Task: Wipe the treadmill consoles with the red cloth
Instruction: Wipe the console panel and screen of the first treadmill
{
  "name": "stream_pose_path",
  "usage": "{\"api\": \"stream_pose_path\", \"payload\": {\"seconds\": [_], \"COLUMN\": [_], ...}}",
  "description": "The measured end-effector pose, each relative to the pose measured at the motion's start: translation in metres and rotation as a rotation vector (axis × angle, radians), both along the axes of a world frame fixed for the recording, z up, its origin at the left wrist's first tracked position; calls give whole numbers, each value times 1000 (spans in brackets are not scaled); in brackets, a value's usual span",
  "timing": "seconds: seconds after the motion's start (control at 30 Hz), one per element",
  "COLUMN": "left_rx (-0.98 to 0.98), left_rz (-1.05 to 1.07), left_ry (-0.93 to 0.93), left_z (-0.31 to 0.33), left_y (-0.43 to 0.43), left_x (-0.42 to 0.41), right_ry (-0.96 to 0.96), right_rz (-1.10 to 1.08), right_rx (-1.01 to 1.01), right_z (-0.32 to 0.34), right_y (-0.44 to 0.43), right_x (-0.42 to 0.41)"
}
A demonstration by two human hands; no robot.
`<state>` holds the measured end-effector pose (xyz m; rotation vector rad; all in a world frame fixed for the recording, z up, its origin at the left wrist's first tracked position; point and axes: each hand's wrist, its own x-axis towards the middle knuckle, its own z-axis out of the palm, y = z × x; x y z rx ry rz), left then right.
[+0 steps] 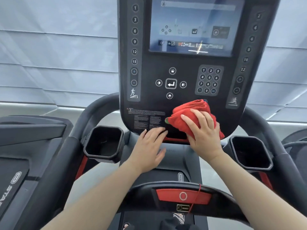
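Observation:
A black treadmill console (187,97) fills the middle of the view, with a touchscreen (196,25) on top, arrow buttons and a number keypad (209,80) below it. My right hand (202,128) presses a bunched red cloth (191,113) flat against the console's lower right part, just under the keypad. My left hand (149,148) lies with fingers spread on the console's bottom edge and the grey shelf under it, holding nothing.
Two black cup holders (103,143) (250,151) flank the console. A curved handlebar (96,110) runs behind it. A red stop button (183,195) sits on the near bar. Another treadmill (21,146) stands at the left. Pleated window blinds (54,52) hang behind.

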<state>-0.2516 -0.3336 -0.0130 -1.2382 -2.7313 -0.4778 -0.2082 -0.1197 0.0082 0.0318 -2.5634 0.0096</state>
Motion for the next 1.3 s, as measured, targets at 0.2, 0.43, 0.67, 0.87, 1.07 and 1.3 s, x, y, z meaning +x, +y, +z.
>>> {"api": "stream_pose_path", "payload": {"seconds": [0.2,0.43,0.67,0.87,1.07,1.3], "left_rx": [4,13,-15,-58,-13,96], "left_rz": [128,163,169,187,215,263], "left_ry": [54,129,124,111,153,155], "left_z": [-15,-21,-20,-20,-10,18], "left_y": [8,12,12,13,15,48], "left_x": [7,7,7,10,5,-9], "right_ry": [14,1,-17,-8,-8,-10], "right_rz": [-26,66,80,81,175,138], "right_rx": [-87,-83,-65,-88,36,74], "right_z": [2,1,-1,1,-4,-5], "right_y": [48,25,58,28,35,82], "right_x": [18,5,23,8,9,31]}}
